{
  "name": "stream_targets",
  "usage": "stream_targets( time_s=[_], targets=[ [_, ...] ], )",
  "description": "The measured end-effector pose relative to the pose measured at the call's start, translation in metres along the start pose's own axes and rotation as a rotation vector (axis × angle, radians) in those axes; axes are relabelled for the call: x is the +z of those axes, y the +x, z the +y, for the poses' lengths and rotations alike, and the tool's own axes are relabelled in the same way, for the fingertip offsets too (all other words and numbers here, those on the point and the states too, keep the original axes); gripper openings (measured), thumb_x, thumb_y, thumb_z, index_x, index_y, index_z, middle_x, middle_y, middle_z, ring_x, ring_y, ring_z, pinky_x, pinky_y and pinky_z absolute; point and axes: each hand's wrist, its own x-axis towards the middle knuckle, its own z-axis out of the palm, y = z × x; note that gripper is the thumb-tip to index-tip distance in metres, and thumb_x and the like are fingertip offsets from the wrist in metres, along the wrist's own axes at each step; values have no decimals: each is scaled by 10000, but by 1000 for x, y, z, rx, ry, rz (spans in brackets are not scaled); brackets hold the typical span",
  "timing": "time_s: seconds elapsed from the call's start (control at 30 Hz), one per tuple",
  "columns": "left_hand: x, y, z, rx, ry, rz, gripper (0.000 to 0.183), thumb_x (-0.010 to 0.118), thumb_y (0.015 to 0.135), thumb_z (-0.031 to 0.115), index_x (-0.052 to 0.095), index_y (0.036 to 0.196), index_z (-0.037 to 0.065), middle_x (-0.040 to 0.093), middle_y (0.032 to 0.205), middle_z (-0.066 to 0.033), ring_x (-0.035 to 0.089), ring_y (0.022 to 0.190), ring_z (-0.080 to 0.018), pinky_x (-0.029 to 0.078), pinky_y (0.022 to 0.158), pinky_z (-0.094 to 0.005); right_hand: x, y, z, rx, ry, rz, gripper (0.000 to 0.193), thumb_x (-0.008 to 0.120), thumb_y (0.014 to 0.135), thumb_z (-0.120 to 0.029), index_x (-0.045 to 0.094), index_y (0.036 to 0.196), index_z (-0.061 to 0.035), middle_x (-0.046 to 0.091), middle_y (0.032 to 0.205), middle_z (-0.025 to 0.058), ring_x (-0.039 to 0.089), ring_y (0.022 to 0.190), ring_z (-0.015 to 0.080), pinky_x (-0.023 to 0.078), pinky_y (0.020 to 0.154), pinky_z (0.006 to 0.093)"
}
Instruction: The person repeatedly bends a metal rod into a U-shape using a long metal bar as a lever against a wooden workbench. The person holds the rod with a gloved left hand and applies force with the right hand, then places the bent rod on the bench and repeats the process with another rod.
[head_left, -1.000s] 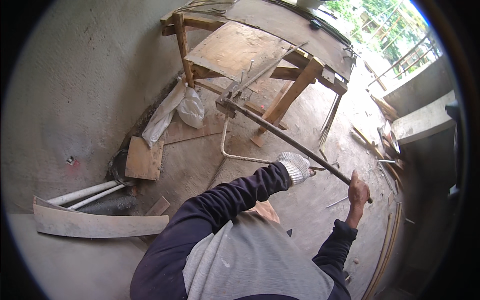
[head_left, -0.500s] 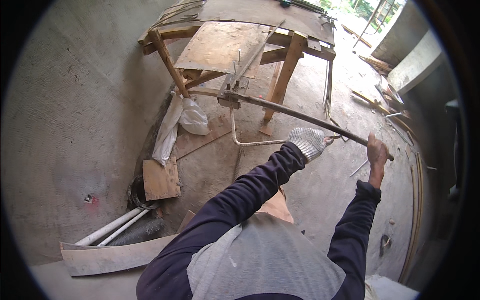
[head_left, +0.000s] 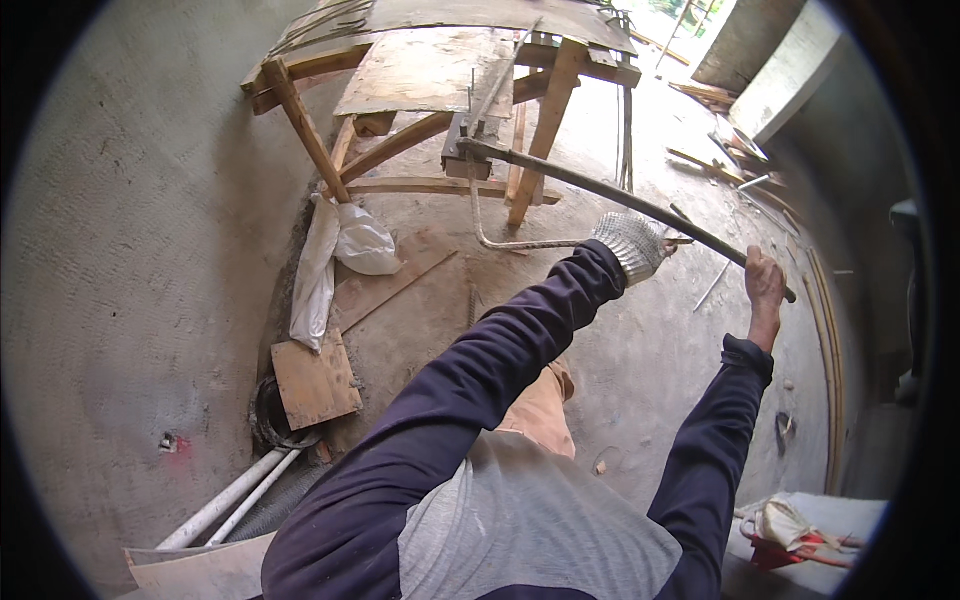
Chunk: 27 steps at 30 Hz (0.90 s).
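Note:
A long dark steel bending bar (head_left: 620,207) slants from the bench toward my right. My bare right hand (head_left: 765,279) is closed around its near end. My left hand (head_left: 630,246), in a white knitted glove, grips a thin rebar rod (head_left: 530,245) below the bar; its tip sticks out past my fingers. From my glove the rod runs left, then turns up in a rounded bend to a small metal bending jig (head_left: 468,150). The bar's far end rests at the jig's pins, beside the edge of the wooden bench (head_left: 570,90).
A plywood sheet (head_left: 430,75) lies on the bench's near edge. Against the left wall are white plastic sacks (head_left: 365,243), a plywood offcut (head_left: 315,385) and pale pipes (head_left: 225,505). Long poles (head_left: 828,370) lie at right; a red object (head_left: 775,550) sits lower right.
The bench and jig appear higher in the picture as the view shifts. The bar slants slightly more toward me at my right hand. Both hands keep their grips.

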Motion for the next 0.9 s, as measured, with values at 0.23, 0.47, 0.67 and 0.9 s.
stream_targets(
  time_s=[0.23, 0.47, 0.67, 0.9],
  targets=[
    [-15, -54, -7, 225, 23, 21, 515, 503, 963, 484, 678, 811, 24, 622, 613, -185, 637, 526, -324, 507, 491, -421, -58, -97, -33, 308, 249, -25, 497, 329, 1004, -326, 643, 794, -3, 649, 856, 282, 657, 835, 447, 492, 800, 513],
    [-35, -97, -5, 215, -22, -98, 504, 560, 913, 545, 636, 761, 71, 587, 600, -140, 631, 548, -323, 492, 480, -429, -113, -170, -63, 404, 445, -15, 588, 364, 1020, -415, 624, 737, 30, 599, 740, 273, 570, 685, 453, 434, 682, 511],
    [-30, -69, 2, 28, -50, -213, 501, 546, 905, 568, 623, 808, 83, 622, 663, -127, 655, 607, -308, 520, 534, -423, -104, -125, -27, 165, 425, -204, 760, 527, 812, -758, 496, 642, -18, 486, 589, 173, 504, 564, 344, 379, 565, 455],
    [-18, -61, -2, -136, -76, -402, 441, 534, 935, 503, 636, 852, 81, 651, 700, -148, 673, 663, -332, 521, 568, -452, -75, -62, 2, 18, 497, 52, 666, 751, 680, -655, 487, 632, -45, 480, 582, 102, 486, 542, 277, 358, 540, 424]
  ],
)
